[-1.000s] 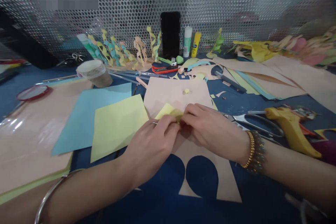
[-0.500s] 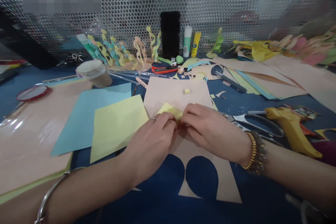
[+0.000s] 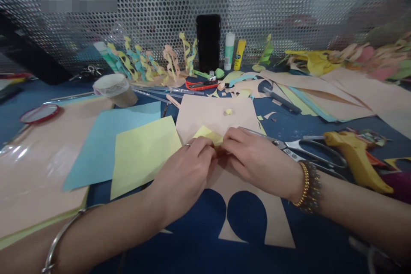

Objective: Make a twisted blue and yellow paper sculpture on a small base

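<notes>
A small piece of yellow paper (image 3: pixel 205 132) sits between my two hands, its upper corner showing past the fingers. My left hand (image 3: pixel 189 171) is closed on its left side, and my right hand (image 3: pixel 253 160) pinches it from the right. The fingertips meet, so the paper's near edge is hidden. Beneath the hands lies a sheet of pale pink paper (image 3: pixel 205 109) with round shapes cut from its near part. On that sheet rests a small yellow scrap (image 3: pixel 228 111). Scissors (image 3: pixel 302 147) lie just right of my right hand.
Yellow (image 3: pixel 141 150) and blue sheets (image 3: pixel 96 150) lie at left, near a paper cup (image 3: pixel 117 92). A yellow glue gun (image 3: pixel 356 158) is at right. Behind stand a phone (image 3: pixel 208 43), a green-white glue stick (image 3: pixel 229 51), a yellow tube (image 3: pixel 239 55) and curled paper stems (image 3: pixel 144 62).
Both hands keep their pinch on the yellow paper. The right wrist has shifted very slightly to the left; the other things lie as before.
</notes>
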`<action>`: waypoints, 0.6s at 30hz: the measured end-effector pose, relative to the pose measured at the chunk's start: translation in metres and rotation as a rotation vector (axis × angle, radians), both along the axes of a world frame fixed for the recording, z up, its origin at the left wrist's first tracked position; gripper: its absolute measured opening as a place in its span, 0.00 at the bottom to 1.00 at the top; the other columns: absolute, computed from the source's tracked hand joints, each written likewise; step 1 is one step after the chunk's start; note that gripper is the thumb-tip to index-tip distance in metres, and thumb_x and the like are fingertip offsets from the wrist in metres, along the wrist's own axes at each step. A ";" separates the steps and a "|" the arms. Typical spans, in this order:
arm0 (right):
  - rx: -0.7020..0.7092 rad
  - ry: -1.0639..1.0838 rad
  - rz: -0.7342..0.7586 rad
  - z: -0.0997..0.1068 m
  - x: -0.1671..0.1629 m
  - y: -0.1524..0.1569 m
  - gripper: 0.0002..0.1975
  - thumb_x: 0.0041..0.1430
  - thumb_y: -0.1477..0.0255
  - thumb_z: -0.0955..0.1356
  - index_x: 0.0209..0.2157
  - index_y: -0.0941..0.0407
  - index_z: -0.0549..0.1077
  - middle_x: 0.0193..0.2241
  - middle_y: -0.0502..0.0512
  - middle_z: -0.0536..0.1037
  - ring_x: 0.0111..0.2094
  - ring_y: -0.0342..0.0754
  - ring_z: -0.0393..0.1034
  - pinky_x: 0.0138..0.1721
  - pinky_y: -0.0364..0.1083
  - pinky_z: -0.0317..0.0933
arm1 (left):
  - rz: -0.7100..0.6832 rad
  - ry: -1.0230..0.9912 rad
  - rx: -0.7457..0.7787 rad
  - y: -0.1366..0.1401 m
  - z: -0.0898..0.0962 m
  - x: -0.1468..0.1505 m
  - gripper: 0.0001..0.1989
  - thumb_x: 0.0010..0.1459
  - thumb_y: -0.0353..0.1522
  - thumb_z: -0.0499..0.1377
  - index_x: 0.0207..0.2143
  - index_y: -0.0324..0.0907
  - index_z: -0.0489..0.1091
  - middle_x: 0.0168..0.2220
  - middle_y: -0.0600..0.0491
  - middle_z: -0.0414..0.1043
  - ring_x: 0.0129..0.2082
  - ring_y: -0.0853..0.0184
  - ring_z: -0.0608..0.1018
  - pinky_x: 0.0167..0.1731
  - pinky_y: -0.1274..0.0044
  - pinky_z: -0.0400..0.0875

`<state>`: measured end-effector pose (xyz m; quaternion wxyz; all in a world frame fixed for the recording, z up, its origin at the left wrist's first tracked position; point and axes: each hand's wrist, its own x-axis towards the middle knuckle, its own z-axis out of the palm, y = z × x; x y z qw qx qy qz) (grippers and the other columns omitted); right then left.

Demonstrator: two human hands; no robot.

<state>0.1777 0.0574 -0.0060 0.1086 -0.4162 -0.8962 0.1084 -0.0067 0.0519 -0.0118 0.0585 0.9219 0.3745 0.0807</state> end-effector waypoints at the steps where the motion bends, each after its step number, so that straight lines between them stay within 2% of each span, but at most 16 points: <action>1: 0.003 -0.013 0.003 0.000 0.000 0.000 0.06 0.61 0.76 0.61 0.33 0.59 0.68 0.34 0.56 0.66 0.35 0.50 0.60 0.38 0.50 0.59 | 0.002 0.004 0.000 0.000 0.000 0.000 0.11 0.60 0.24 0.46 0.40 0.37 0.66 0.41 0.47 0.66 0.42 0.62 0.70 0.42 0.68 0.70; 6: 0.014 -0.067 0.008 -0.001 -0.002 0.001 0.05 0.59 0.79 0.61 0.33 0.59 0.68 0.35 0.56 0.66 0.36 0.50 0.60 0.39 0.50 0.59 | -0.048 0.099 0.085 -0.002 -0.003 -0.003 0.12 0.58 0.23 0.47 0.43 0.35 0.66 0.43 0.44 0.67 0.45 0.58 0.70 0.42 0.67 0.71; 10: 0.010 -0.086 -0.006 -0.002 -0.002 0.002 0.04 0.58 0.78 0.62 0.32 0.59 0.67 0.35 0.56 0.66 0.35 0.49 0.60 0.38 0.49 0.60 | -0.135 0.219 0.208 -0.008 -0.005 -0.007 0.17 0.56 0.20 0.47 0.48 0.28 0.64 0.44 0.39 0.68 0.46 0.52 0.71 0.37 0.65 0.74; 14: -0.005 -0.094 0.016 -0.004 -0.001 0.002 0.06 0.60 0.77 0.61 0.31 0.58 0.68 0.35 0.56 0.66 0.38 0.50 0.60 0.41 0.50 0.59 | -0.177 0.239 0.270 -0.012 -0.002 -0.007 0.18 0.53 0.18 0.46 0.45 0.26 0.67 0.41 0.37 0.70 0.43 0.52 0.74 0.33 0.66 0.76; 18: -0.047 -0.046 0.003 -0.002 -0.001 0.003 0.07 0.61 0.76 0.61 0.31 0.59 0.69 0.34 0.56 0.66 0.38 0.49 0.61 0.41 0.49 0.60 | -0.198 0.270 0.283 -0.012 0.001 -0.006 0.17 0.50 0.18 0.49 0.43 0.26 0.69 0.41 0.37 0.70 0.43 0.51 0.73 0.34 0.66 0.76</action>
